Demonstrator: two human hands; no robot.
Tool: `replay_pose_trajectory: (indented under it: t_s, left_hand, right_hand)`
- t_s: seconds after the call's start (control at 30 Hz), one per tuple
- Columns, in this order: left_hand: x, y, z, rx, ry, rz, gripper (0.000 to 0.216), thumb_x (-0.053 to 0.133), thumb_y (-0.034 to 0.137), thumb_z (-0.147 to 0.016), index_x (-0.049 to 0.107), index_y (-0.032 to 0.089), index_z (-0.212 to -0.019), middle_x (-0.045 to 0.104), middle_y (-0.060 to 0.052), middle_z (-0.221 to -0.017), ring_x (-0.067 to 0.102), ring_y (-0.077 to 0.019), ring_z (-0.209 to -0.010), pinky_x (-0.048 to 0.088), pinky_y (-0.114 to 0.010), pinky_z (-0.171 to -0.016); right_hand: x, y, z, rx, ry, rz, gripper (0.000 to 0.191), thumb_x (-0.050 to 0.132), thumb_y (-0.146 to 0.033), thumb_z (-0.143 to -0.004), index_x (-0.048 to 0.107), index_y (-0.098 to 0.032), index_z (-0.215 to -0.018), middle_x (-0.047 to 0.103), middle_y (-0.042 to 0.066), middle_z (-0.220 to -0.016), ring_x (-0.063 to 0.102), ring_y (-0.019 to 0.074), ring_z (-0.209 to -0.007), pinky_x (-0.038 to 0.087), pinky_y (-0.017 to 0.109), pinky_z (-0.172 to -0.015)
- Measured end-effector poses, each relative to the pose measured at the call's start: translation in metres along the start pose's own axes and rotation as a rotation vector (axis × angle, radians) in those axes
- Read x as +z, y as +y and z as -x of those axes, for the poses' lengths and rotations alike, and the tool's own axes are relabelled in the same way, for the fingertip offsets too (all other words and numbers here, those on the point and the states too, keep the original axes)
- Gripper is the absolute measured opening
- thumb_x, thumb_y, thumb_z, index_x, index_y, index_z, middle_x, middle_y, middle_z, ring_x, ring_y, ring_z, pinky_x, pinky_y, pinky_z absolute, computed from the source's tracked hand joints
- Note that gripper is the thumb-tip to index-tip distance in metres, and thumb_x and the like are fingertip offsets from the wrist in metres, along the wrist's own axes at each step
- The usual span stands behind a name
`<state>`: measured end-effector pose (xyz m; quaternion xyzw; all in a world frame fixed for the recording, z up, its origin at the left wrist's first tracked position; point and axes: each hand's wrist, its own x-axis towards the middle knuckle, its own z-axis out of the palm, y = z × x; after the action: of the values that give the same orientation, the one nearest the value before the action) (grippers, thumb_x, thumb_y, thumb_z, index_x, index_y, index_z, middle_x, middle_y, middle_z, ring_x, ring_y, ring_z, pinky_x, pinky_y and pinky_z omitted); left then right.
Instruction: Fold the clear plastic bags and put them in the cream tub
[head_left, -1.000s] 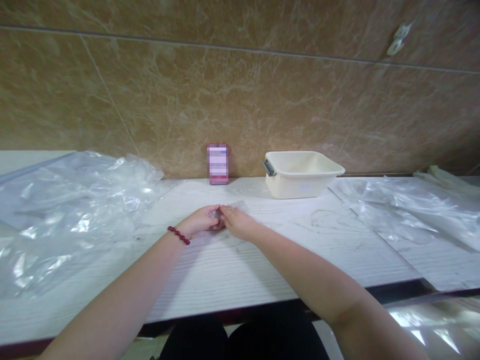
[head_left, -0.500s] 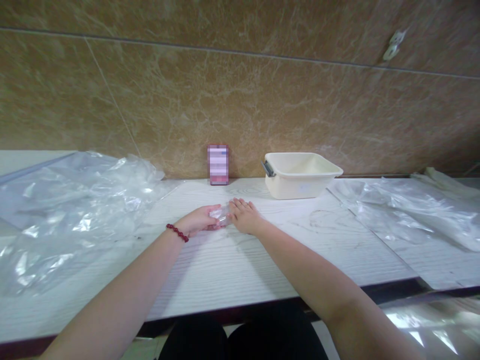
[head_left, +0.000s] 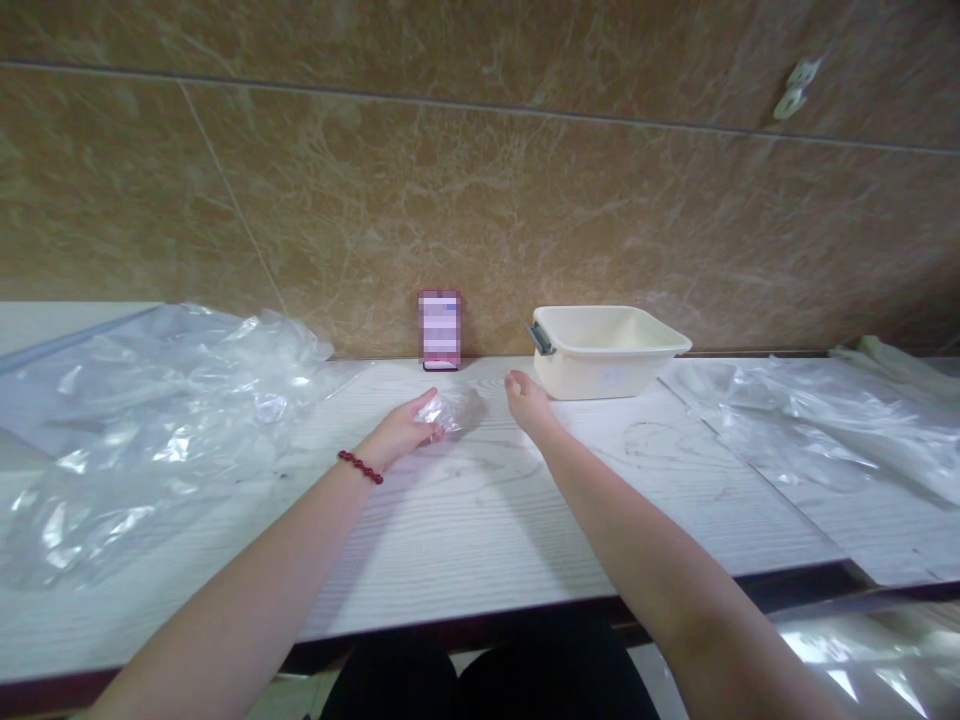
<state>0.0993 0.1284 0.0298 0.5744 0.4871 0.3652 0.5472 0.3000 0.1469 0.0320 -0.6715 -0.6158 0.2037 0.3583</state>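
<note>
Head camera: worn up there on the person, looking forward and down.
Wall [head_left: 480, 210]: faced nearly straight on, at twelve o'clock.
Surface [head_left: 450, 540]: seen from above, near edge towards six.
Left hand [head_left: 397, 436], right hand [head_left: 529, 403]: fairly close, around the dial's centre.

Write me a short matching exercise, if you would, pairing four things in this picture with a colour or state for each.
Column 1
1. left hand
2. tub
3. bracelet
4. phone

Column 2
A. dark red and beaded
B. standing upright on its short edge
C. holding clear plastic
D. cream-coloured and open at the top

Right pairs: 1-C, 2-D, 3-A, 4-B
</note>
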Motion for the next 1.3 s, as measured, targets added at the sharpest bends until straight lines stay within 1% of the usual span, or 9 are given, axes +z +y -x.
replay_pose_trajectory:
  t_s: [0.13,0.27,0.43,0.63,0.77,0.93,1.0,1.1,1.3]
  left_hand:
    - [-0.001,-0.006,-0.006,0.334,0.109,-0.262,0.067,0.057,0.013,-0.061,0.035,0.016,-0.124,0.047,-0.011,-0.118,0.048,-0.0232,-0.102,0.035,-0.037,-0.087]
    - [0.007,-0.004,-0.001,0.571,0.04,-0.604,0.061,0.045,0.007,-0.064,0.035,0.017,-0.124,0.028,-0.004,-0.133,0.029,-0.0188,-0.119,0.021,-0.031,-0.099]
    - [0.027,0.0,0.011,0.565,-0.042,-0.873,0.045,0.042,0.004,-0.066,0.053,0.021,-0.107,0.047,-0.007,-0.119,0.04,-0.0235,-0.111,0.026,-0.035,-0.095]
    - [0.039,0.006,0.02,0.729,-0.133,-0.988,0.04,0.046,0.01,-0.069,0.053,0.024,-0.106,0.043,-0.004,-0.123,0.024,-0.0236,-0.12,0.004,-0.046,-0.099]
    - [0.038,0.011,0.024,0.728,-0.067,-0.778,0.031,0.052,0.026,-0.07,0.056,0.025,-0.101,0.03,-0.003,-0.132,0.02,-0.0256,-0.121,0.009,-0.045,-0.099]
    - [0.029,0.005,0.011,0.53,0.256,-0.09,0.033,0.049,0.032,-0.074,0.05,0.023,-0.106,0.041,-0.005,-0.121,0.036,-0.0204,-0.112,0.03,-0.035,-0.092]
    - [0.025,0.002,0.005,0.357,0.202,0.208,0.041,0.049,0.032,-0.074,0.041,0.025,-0.114,0.05,-0.005,-0.109,0.048,-0.0179,-0.099,0.038,-0.033,-0.083]
    - [0.022,0.002,0.0,0.144,0.007,0.515,0.049,0.051,0.027,-0.074,0.034,0.03,-0.119,0.058,-0.002,-0.095,0.056,-0.0139,-0.079,0.044,-0.029,-0.07]
    - [0.019,0.008,0.003,0.03,-0.08,0.669,0.038,0.054,0.013,-0.071,0.05,0.024,-0.107,0.062,-0.002,-0.09,0.057,-0.0128,-0.074,0.045,-0.026,-0.066]
  right_hand:
    - [0.009,-0.025,0.017,0.245,-0.201,-0.729,0.031,0.027,-0.029,-0.081,0.046,-0.018,-0.103,0.053,0.008,-0.102,0.052,0.0137,-0.091,0.042,0.028,-0.076]
    - [0.026,-0.038,0.037,0.374,-0.38,-1.11,0.02,0.043,-0.033,-0.076,0.046,-0.019,-0.091,0.053,0.005,-0.091,0.054,0.0094,-0.074,0.043,0.022,-0.065]
    - [0.032,-0.038,0.037,0.423,-0.493,-1.355,0.018,0.041,-0.032,-0.078,0.042,-0.018,-0.066,0.044,-0.004,-0.054,0.045,0.0069,-0.048,0.041,0.02,-0.052]
    - [0.028,-0.034,0.027,0.618,-0.335,-1.305,0.02,0.037,-0.015,-0.079,0.037,-0.018,-0.058,0.04,-0.006,-0.045,0.041,0.0054,-0.041,0.036,0.015,-0.043]
    - [0.025,-0.028,0.022,0.598,-0.326,-1.253,0.015,0.039,-0.017,-0.077,0.042,-0.017,-0.062,0.04,-0.006,-0.042,0.041,0.0064,-0.038,0.035,0.016,-0.039]
    - [0.022,-0.029,0.023,0.32,-0.405,-1.404,0.012,0.039,-0.013,-0.075,0.05,-0.017,-0.077,0.058,-0.002,-0.063,0.055,0.0091,-0.06,0.045,0.02,-0.057]
    - [0.022,-0.03,0.026,0.254,-0.474,-1.425,0.013,0.039,-0.013,-0.075,0.051,-0.017,-0.08,0.06,0.0,-0.069,0.057,0.011,-0.065,0.046,0.024,-0.063]
    - [0.023,-0.031,0.028,0.209,-0.523,-1.417,0.015,0.04,-0.012,-0.074,0.051,-0.017,-0.083,0.061,0.0,-0.071,0.057,0.0124,-0.065,0.046,0.028,-0.065]
    - [0.025,-0.03,0.031,0.179,-0.597,-1.37,0.018,0.041,-0.01,-0.072,0.053,-0.016,-0.084,0.061,0.0,-0.067,0.056,0.0111,-0.06,0.044,0.025,-0.061]
